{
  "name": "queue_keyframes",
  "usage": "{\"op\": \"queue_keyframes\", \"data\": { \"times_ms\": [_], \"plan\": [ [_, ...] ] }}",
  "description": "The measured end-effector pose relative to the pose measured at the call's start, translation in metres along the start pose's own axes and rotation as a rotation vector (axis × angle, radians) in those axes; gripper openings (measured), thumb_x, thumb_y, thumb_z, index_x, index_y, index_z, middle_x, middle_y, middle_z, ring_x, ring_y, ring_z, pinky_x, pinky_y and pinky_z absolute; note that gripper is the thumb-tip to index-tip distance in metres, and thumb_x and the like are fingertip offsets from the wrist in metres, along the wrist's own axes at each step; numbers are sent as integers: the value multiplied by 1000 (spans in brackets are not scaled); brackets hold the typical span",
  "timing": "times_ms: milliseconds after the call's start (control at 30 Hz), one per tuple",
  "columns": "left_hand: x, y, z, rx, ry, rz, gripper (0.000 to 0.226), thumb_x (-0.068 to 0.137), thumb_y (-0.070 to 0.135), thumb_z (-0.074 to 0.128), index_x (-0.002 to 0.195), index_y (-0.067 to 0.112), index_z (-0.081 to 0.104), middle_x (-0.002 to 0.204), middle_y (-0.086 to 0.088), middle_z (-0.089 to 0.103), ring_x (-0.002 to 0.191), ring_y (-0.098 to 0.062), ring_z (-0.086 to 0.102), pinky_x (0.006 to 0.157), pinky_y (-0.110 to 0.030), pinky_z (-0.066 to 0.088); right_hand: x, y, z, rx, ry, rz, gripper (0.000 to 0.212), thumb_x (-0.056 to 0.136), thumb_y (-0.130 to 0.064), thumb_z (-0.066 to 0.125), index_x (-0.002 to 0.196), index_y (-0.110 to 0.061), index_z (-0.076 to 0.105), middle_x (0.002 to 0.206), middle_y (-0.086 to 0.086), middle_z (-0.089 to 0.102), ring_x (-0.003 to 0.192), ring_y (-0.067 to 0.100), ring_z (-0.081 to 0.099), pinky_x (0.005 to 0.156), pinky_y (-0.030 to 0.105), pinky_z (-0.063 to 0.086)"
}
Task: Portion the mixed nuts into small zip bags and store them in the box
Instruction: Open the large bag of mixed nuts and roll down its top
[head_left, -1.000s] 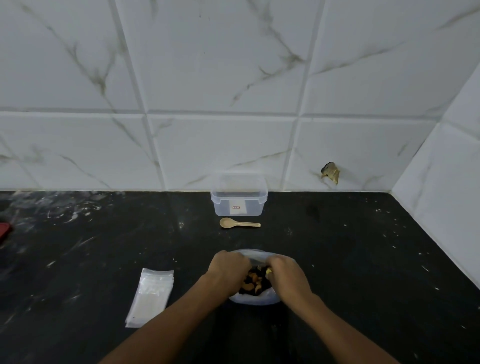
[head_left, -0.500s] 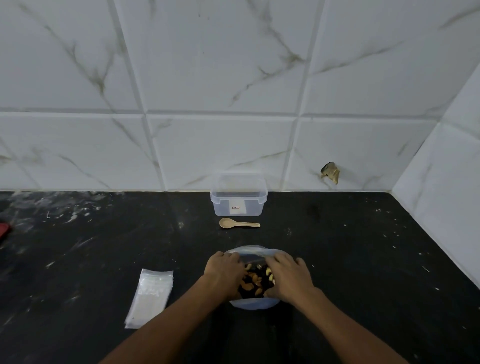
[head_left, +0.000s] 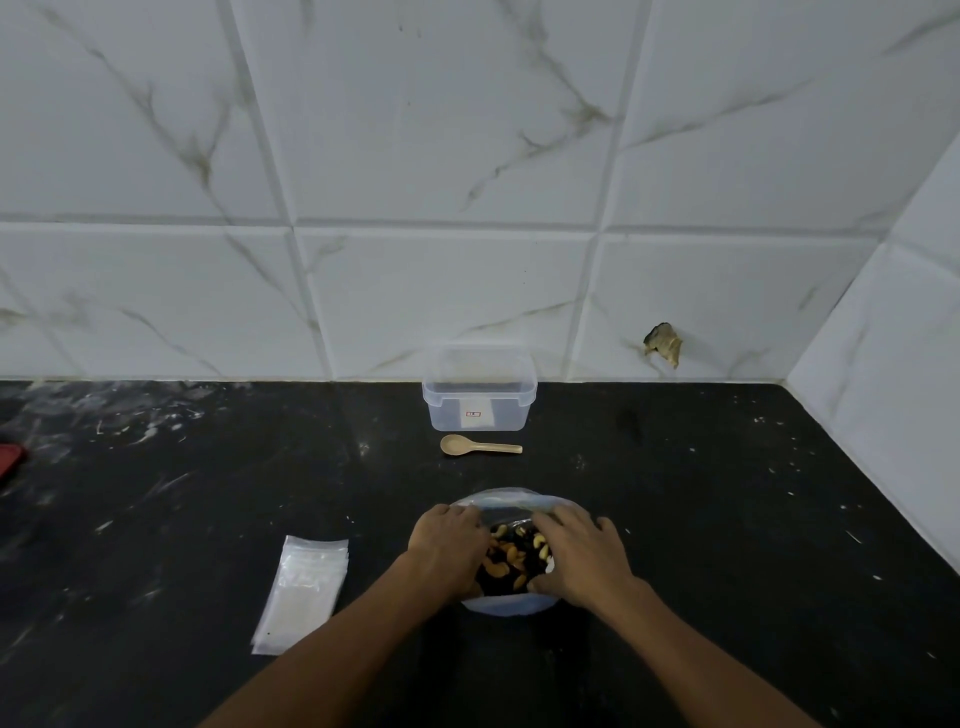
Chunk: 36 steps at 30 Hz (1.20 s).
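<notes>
Two bare forearms reach in from the bottom edge onto a black, scuffed desk (head_left: 727, 519). The left hand (head_left: 447, 551) and the right hand (head_left: 582, 558) sit on either side of a clear plastic bag of mixed nuts (head_left: 514, 558), fingers curled over its edges and gripping the plastic, holding its mouth spread so that cashews and darker pieces show between them. Compared with a second ago, the hands have drawn apart: then they were bunched together over the nuts, and now the gap between them is wider and the far lip of the bag stands up flatter and more stretched. The bag itself stays in the same spot on the desk. To the left of the left forearm lies a flat stack of small zip bags (head_left: 304, 592), untouched and unmoved. Farther back, beyond the nut bag, a small tan spoon (head_left: 478, 447) lies on the desk with its bowl to the left. Just behind it a clear plastic box (head_left: 479, 395) stands against the white marble-patterned tiled wall (head_left: 415, 156); both are where they were before. A red object (head_left: 9, 458) shows at the far left edge.
</notes>
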<state>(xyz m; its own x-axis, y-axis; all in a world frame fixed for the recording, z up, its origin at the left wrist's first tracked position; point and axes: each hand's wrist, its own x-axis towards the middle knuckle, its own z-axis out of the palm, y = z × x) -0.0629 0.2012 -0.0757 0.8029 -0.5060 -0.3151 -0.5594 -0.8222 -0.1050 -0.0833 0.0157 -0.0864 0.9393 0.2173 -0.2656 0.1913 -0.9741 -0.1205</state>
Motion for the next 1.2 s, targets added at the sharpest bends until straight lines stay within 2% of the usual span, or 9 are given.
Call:
{"op": "queue_keyframes", "data": {
  "times_ms": [167, 300, 400, 533, 667, 900, 1000, 1067, 1200],
  "plan": [
    [-9, -3, -6, -193, 186, 24, 40, 94, 34, 58, 131, 19, 54, 134, -4, 54, 121, -18, 52, 105, -35, 41, -3, 6, 2, 253, 251, 3, 38, 87, -33, 66, 124, -27, 58, 126, -7, 56, 117, 10, 53, 97, 31, 47],
    [-17, -9, 0, -440, 498, -234, 29, 96, 39, 52, 121, 25, 55, 120, 4, 55, 105, -9, 52, 89, -25, 47, -6, 9, 3, 344, 464, 93, 16, 91, -19, 62, 107, -22, 64, 107, -7, 56, 97, 9, 58, 79, 24, 52],
    [-19, -16, 9, -669, 416, -423, 38, 89, 45, 61, 122, 30, 49, 118, 3, 50, 98, -10, 53, 81, -27, 51, -8, 13, 5, 332, 520, 159, 16, 91, -20, 63, 107, -22, 64, 110, -5, 53, 99, 9, 53, 79, 23, 51],
    [-20, -16, 19, -766, 245, -377, 63, 86, 47, 63, 140, 37, 33, 131, 0, 41, 110, -16, 53, 88, -31, 51, -7, 16, 8, 345, 365, 178, 28, 90, -33, 63, 117, -26, 63, 134, 1, 43, 122, 19, 47, 92, 29, 48],
    [-22, -11, 21, -870, 230, -353, 55, 91, 29, 60, 139, 38, 35, 130, -3, 42, 104, -13, 50, 87, -28, 48, -7, 15, 7, 427, 143, 217, 41, 91, -25, 61, 131, -25, 54, 147, 4, 33, 122, 19, 50, 90, 26, 47],
    [-24, -14, 27, -928, 269, -418, 42, 90, 17, 60, 127, 35, 47, 122, -2, 45, 97, -9, 47, 82, -25, 45, -9, 20, 4, 366, 125, 278, 46, 93, -19, 56, 138, -23, 49, 145, 2, 36, 118, 17, 54, 89, 29, 50],
    [-26, -15, 30, -927, 284, -413, 48, 92, 26, 60, 136, 33, 42, 127, -2, 47, 99, -8, 50, 84, -25, 46, -10, 18, 5, 361, 156, 268, 37, 94, -29, 57, 130, -24, 55, 137, 3, 43, 110, 16, 56, 87, 30, 51],
    [-28, -18, 31, -944, 329, -435, 53, 93, 35, 59, 142, 31, 38, 128, -2, 49, 100, -6, 52, 82, -24, 46, -11, 16, 7, 328, 217, 262, 32, 93, -34, 58, 124, -25, 60, 140, 6, 42, 119, 20, 51, 93, 32, 49],
    [-40, -34, 34, -963, 428, -544, 48, 94, 39, 58, 139, 27, 45, 126, -3, 54, 102, -9, 54, 85, -26, 50, -14, -3, 3, 275, 453, 189, 17, 91, -33, 61, 105, -24, 66, 124, 1, 50, 111, 16, 51, 89, 31, 49]
  ]
}}
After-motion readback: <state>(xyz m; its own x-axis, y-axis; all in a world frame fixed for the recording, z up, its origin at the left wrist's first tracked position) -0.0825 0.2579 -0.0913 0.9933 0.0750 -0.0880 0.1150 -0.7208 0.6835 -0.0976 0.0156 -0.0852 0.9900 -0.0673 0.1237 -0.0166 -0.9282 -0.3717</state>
